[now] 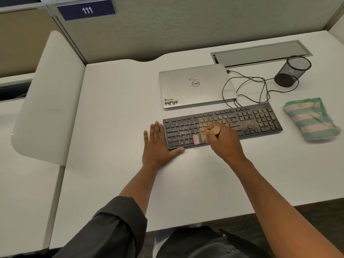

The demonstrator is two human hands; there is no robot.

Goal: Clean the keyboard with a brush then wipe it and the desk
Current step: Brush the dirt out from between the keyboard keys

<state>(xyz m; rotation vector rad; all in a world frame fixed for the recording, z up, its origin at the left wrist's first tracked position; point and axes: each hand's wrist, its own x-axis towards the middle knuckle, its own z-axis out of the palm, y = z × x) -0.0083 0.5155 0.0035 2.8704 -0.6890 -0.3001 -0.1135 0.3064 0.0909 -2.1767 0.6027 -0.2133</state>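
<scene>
One brush (200, 138) in the right hand's (223, 142) grip touches the keyboard (251, 118).

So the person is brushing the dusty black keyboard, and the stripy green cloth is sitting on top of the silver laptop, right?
Not quite. The head view shows the stripy green cloth lying on the white desk, right of the dusty black keyboard, not on the closed silver laptop. The right hand does hold the brush on the keys.

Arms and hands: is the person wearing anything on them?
The left arm has a dark grey sleeve pushed up near the elbow. The right arm shows no sleeve. Both the left hand and the right hand are bare: no gloves, rings or watch visible.
</scene>
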